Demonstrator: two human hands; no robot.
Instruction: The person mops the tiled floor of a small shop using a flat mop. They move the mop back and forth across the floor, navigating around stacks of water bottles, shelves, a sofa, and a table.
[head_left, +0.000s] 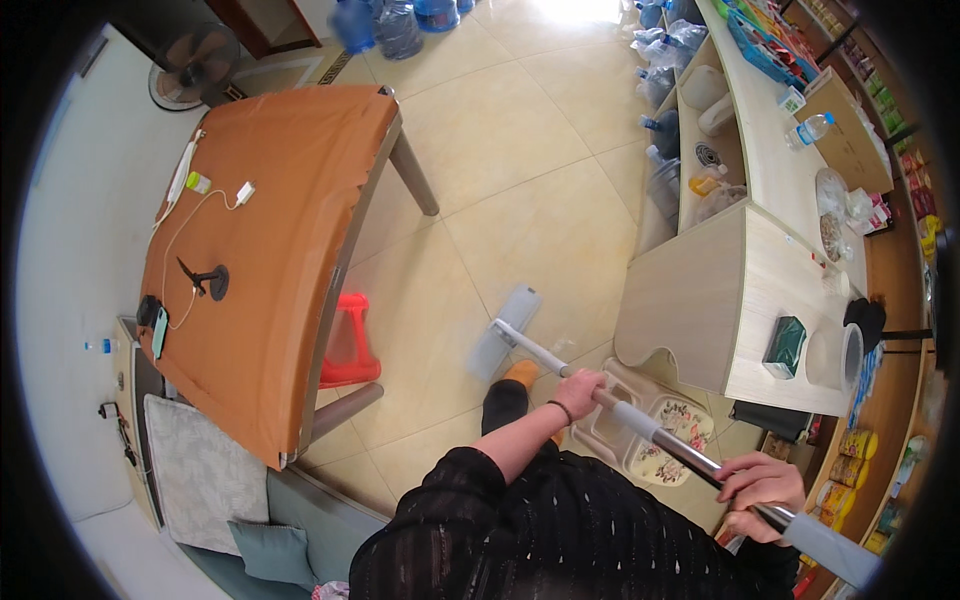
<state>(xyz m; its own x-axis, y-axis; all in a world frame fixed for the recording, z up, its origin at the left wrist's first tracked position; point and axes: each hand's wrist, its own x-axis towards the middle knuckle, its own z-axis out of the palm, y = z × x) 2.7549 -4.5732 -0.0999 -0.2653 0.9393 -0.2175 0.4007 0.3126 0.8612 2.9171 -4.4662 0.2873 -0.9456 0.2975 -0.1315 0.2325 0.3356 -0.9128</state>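
Note:
A flat floor mop runs diagonally across the view, its metal handle (688, 454) having light grey grip sections. My left hand (579, 393), with a dark bracelet at the wrist, is wrapped around the lower shaft. Farther up, near the end grip, my right hand (763, 491) holds the same handle. The grey rectangular mop head (504, 331) lies on the beige tiled floor (517, 202), a little blurred. Just behind it is my foot in an orange shoe or sock (521, 373).
Left stands a table with an orange-brown cover (255, 217); a red plastic stool (352, 341) is partly under it. A pale wooden counter (679, 307) is on the right, a flower-patterned stool (671, 442) beside my legs. Blue water jugs (397, 30) stand at the back, a teal sofa (330, 510) lower left.

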